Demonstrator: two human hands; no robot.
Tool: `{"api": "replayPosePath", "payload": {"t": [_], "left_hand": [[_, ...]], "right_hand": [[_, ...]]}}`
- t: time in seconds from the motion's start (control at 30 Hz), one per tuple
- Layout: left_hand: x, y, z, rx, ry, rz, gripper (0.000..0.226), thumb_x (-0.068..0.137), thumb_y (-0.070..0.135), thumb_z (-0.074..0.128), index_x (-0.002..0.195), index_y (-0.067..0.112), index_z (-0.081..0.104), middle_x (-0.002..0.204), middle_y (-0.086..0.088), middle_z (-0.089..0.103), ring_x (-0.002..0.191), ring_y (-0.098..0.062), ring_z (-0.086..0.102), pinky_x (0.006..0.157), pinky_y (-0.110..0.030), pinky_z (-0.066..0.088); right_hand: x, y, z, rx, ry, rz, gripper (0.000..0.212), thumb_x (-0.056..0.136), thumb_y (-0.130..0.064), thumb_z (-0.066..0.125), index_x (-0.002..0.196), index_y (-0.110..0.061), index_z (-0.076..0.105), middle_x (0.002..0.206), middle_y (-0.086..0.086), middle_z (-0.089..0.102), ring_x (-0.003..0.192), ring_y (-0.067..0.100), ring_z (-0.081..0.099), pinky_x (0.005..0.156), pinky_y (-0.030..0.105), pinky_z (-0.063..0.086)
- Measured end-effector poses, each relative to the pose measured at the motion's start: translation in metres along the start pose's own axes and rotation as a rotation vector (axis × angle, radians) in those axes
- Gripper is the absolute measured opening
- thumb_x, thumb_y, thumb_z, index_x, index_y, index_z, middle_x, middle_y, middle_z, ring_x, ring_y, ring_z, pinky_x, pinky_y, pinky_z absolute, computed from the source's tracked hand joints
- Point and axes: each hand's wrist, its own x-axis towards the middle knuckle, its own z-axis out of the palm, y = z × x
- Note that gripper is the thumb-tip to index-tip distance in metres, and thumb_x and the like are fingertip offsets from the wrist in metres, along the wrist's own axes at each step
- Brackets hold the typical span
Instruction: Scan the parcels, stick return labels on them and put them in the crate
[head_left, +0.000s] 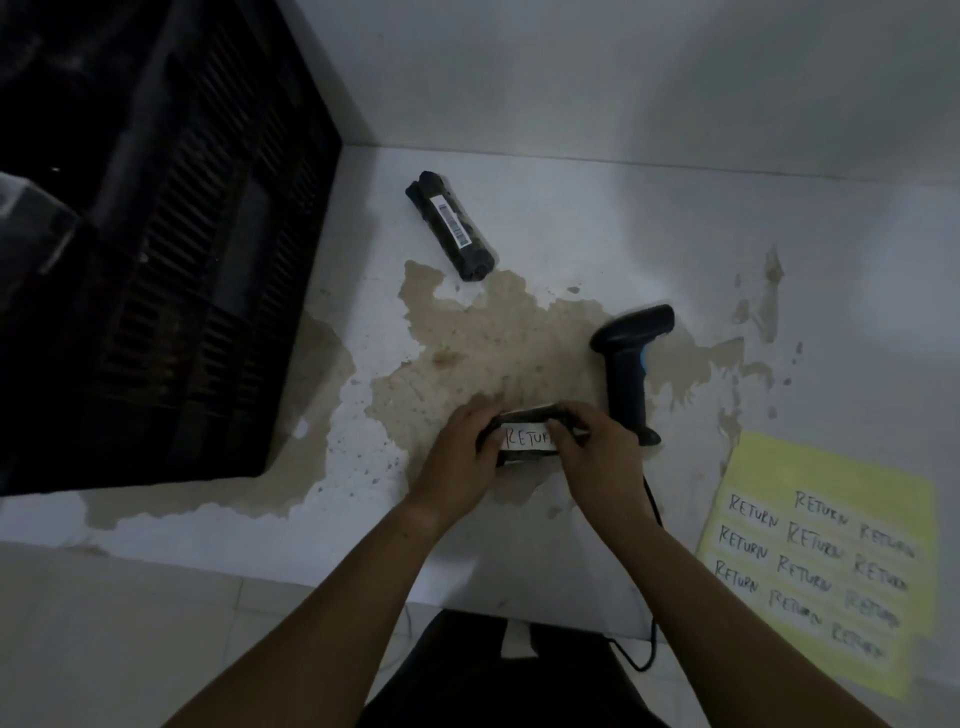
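A small black parcel (524, 415) lies on the white table (571, 218) in front of me, with a white RETURN label (525, 437) on its top. My left hand (457, 457) grips the parcel's left end. My right hand (597, 457) holds its right end, and its fingertips press on the label's right edge. A second black parcel (450, 226), rolled up and bearing a barcode sticker, lies farther back. The black handheld scanner (631, 364) lies just right of my hands. A black slatted crate (171, 249) fills the left side.
A yellow sheet (815, 561) with several handwritten RETURN labels lies at the right front. The scanner's cable (652, 571) runs off the table's front edge. A large worn brown patch (493, 343) covers the table's middle. White walls close the back.
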Motion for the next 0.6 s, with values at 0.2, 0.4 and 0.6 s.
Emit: {"api": "replayPosePath", "payload": {"t": [0.2, 0.4, 0.6], "left_hand": [[-0.006, 0.006, 0.002, -0.067, 0.081, -0.036, 0.04, 0.102, 0.026, 0.06, 0.141, 0.02, 0.056, 0.138, -0.002, 0.056, 0.126, -0.018, 0.054, 0.104, -0.024, 0.044], [-0.024, 0.025, -0.005, -0.206, 0.164, -0.043, 0.036, 0.105, 0.019, 0.052, 0.14, 0.024, 0.051, 0.132, 0.011, 0.057, 0.116, -0.002, 0.056, 0.095, -0.015, 0.048], [-0.051, 0.061, -0.048, -0.288, 0.257, 0.036, 0.014, 0.102, 0.022, 0.058, 0.115, 0.02, 0.064, 0.124, 0.008, 0.065, 0.114, -0.005, 0.062, 0.08, -0.012, 0.051]], "right_hand": [[-0.006, 0.002, -0.002, 0.062, -0.027, 0.019, 0.034, 0.089, -0.031, 0.073, 0.12, -0.017, 0.071, 0.105, -0.004, 0.073, 0.093, 0.008, 0.067, 0.082, 0.022, 0.055], [-0.015, 0.0, -0.028, 0.206, -0.137, -0.035, 0.031, 0.095, -0.021, 0.064, 0.126, -0.026, 0.064, 0.112, -0.012, 0.068, 0.099, 0.008, 0.067, 0.073, 0.01, 0.052], [-0.032, -0.024, -0.067, 0.129, -0.259, -0.242, 0.052, 0.087, -0.028, 0.076, 0.131, -0.04, 0.052, 0.115, -0.021, 0.061, 0.094, -0.009, 0.06, 0.071, 0.006, 0.048]]}}
